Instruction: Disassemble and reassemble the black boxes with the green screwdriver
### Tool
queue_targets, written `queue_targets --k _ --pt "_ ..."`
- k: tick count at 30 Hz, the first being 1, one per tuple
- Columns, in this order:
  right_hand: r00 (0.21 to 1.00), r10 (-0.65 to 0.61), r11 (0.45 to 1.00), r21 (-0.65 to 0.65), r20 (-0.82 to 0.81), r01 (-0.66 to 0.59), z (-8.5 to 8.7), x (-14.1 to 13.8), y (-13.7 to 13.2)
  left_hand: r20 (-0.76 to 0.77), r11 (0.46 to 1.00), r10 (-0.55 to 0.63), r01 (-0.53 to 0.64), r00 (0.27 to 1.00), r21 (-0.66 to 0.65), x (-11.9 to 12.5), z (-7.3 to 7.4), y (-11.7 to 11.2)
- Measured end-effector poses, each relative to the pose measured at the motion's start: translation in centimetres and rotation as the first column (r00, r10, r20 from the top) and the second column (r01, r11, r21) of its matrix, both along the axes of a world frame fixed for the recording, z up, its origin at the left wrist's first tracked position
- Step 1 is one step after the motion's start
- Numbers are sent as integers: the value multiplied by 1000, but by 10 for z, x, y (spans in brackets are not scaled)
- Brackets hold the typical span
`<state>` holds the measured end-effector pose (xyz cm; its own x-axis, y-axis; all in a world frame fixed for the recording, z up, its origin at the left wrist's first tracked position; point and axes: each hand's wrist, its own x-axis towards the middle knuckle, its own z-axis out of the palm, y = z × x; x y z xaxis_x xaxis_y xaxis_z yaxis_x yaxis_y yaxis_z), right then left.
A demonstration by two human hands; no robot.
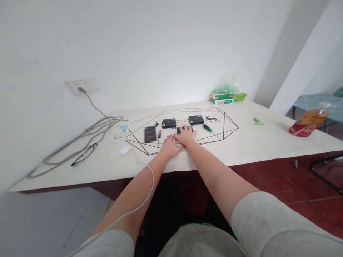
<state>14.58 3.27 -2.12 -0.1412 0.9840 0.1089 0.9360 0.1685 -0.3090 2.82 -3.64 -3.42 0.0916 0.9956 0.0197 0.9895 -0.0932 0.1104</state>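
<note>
My right hand (187,134) lies with fingers spread over a small flat black box (181,129), which it partly hides. My left hand (170,145) rests flat on the white table beside it, fingers stretched and holding nothing; the two thumbs are close together. Behind the hands sit two more black boxes, one to the left (168,123) and one to the right (196,119). A screwdriver with a reddish handle (160,134) lies left of my left hand. Right of my right hand is a green-and-black screwdriver (207,127). A blurred-out dark rectangle (150,134) lies further left.
On the left are a grey cable (103,132), glasses (84,154), a clear case (121,132) and a white object (125,150). Small boxes (222,97) stand at the back right. A green wrapper (258,121) and a drink bottle (308,121) are on the right. A pale cord (152,182) crosses my left arm.
</note>
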Motion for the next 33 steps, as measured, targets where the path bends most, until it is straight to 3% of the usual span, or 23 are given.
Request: queue_targets --k 18,33 --pt "999 36 998 55 21 -37 -1 0 7 -51 999 -2 4 999 35 2 -6 -2" --pt "999 48 997 63 18 -49 3 1 7 -32 1000 10 -10 999 -8 1 2 2"
